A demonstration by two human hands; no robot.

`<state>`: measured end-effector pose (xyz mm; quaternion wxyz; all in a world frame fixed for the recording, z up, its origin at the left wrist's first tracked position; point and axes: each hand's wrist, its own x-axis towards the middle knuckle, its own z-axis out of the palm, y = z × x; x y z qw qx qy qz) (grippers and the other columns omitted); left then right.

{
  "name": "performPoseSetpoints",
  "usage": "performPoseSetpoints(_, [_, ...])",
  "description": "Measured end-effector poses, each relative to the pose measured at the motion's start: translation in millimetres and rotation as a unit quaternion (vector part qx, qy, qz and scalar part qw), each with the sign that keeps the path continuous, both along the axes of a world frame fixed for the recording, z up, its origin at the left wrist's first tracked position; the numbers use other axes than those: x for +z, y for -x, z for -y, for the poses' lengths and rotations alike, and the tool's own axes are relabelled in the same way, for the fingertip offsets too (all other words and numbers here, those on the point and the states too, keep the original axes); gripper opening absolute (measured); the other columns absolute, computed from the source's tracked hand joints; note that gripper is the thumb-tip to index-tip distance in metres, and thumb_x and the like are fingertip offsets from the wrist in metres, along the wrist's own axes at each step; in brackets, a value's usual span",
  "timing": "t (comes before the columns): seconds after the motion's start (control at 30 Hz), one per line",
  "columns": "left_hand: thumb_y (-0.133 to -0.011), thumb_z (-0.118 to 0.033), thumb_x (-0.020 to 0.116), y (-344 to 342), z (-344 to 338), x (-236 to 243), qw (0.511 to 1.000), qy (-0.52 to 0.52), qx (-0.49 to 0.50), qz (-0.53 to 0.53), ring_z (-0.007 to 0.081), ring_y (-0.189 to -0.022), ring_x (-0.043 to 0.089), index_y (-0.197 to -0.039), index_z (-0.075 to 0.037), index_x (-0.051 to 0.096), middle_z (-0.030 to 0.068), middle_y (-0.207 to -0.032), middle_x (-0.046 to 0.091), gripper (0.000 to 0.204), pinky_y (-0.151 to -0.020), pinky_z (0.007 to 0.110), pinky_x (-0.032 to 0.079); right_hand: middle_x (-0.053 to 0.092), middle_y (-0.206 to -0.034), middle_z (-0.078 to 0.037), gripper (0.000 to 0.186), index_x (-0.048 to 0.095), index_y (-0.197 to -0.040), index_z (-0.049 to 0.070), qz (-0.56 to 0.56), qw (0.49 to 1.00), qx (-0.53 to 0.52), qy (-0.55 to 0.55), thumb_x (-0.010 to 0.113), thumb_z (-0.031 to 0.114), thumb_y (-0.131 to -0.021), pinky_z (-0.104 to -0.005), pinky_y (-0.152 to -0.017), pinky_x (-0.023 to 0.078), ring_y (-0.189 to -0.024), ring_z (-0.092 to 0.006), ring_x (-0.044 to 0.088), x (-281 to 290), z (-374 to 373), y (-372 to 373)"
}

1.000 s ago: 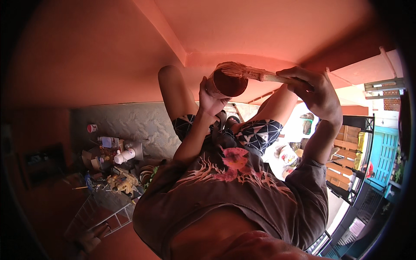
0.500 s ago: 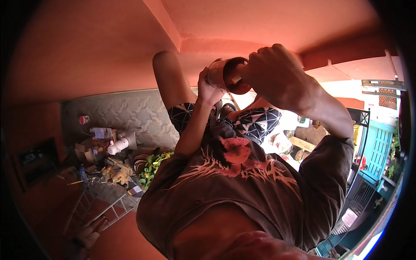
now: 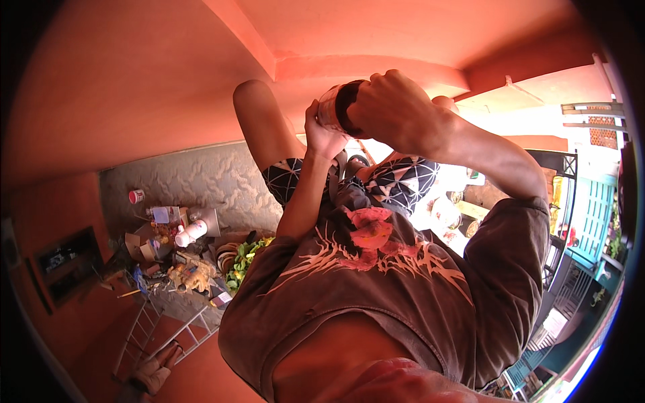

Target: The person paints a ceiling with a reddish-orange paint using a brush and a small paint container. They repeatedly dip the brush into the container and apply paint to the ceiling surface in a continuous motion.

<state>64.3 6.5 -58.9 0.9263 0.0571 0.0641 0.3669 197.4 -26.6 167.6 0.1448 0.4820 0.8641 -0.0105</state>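
Note:
A small cylindrical can (image 3: 327,113) lies tilted between my hands, its open mouth facing right and dark reddish-brown inside. My left hand (image 3: 324,140) is wrapped round the can's lower left side, supporting it from below. My right hand (image 3: 396,111) is closed, knuckles up, with its fingers at the mouth and partly inside it. What those fingers grip, if anything, is hidden behind the hand and the rim. Both hands are raised in front of my bent knees, above my patterned shorts (image 3: 403,183).
Orange walls (image 3: 154,80) rise ahead and to the left. Cardboard boxes (image 3: 139,247), a pale cylindrical container (image 3: 191,232), a leafy green plant (image 3: 243,263) and a metal ladder (image 3: 190,334) are at left. A teal gate (image 3: 591,218) stands at right.
My right hand has moved left and closer to the can, so it covers more of the mouth. My left hand keeps its hold. The whole view has shifted slightly.

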Motion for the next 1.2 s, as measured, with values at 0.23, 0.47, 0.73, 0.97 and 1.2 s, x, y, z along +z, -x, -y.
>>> performPoseSetpoints(0.23, [-0.1, -0.055, 0.038, -2, -3, -13, 0.996, 0.004, -0.025, 0.088, 0.0284, -0.13, 0.054, -0.13, -0.014, 0.059, 0.0083, -0.139, 0.058, 0.056, -0.104, 0.053, 0.046, 0.071, -0.07, -0.012, 0.008, 0.077, -0.081, 0.01, -0.051, 0.998, -0.022, 0.005, 0.07, 0.015, -0.082, -0.0378, -0.066, 0.056, -0.07, -0.0283, 0.072, 27, 2, -17])
performPoseSetpoints(0.47, [-0.098, -0.062, 0.043, -1, -9, -52, 0.978, 0.056, -0.091, 0.178, 0.0324, -0.13, 0.055, -0.149, -0.01, 0.045, 0.0137, -0.146, 0.054, 0.073, -0.099, 0.052, 0.051, 0.068, -0.09, -0.014, 0.01, 0.07, -0.091, 0.005, -0.046, 0.991, -0.09, 0.089, 0.067, 0.012, -0.084, -0.0444, -0.085, 0.051, -0.092, -0.032, 0.067, 50, -13, -29])
performPoseSetpoints(0.73, [-0.098, -0.058, 0.042, -6, -3, -16, 0.994, 0.011, -0.014, -0.11, 0.0248, -0.102, 0.066, -0.141, -0.012, 0.052, 0.0095, -0.127, 0.064, 0.064, -0.071, 0.042, 0.055, 0.072, -0.093, -0.016, 0.013, 0.073, -0.091, 0.004, 0.025, 0.991, -0.096, 0.095, 0.073, 0.012, -0.081, -0.042, -0.079, 0.056, -0.091, -0.0316, 0.071, 36, -24, -31])
performPoseSetpoints(0.97, [-0.098, -0.057, 0.043, -16, 3, -10, 0.99, -0.031, 0.014, -0.14, 0.0239, -0.091, 0.066, -0.117, -0.012, 0.062, 0.0064, -0.106, 0.068, 0.052, -0.065, 0.04, 0.051, 0.075, -0.088, -0.014, 0.013, 0.075, -0.084, 0.005, 0.067, 0.99, -0.07, 0.101, 0.077, 0.016, -0.077, -0.0395, -0.066, 0.058, -0.079, -0.0284, 0.075, 42, -27, -2])
performPoseSetpoints(1.2, [-0.097, -0.06, 0.045, -17, 1, -31, 0.994, -0.062, 0.003, -0.087, 0.0239, -0.093, 0.068, -0.129, -0.013, 0.06, 0.0055, -0.116, 0.07, 0.059, -0.062, 0.042, 0.053, 0.075, -0.089, -0.011, 0.011, 0.076, -0.084, 0.009, 0.111, 0.993, 0.023, 0.03, 0.077, 0.018, -0.078, -0.0354, -0.071, 0.057, -0.086, -0.0257, 0.074, 68, -13, 3])
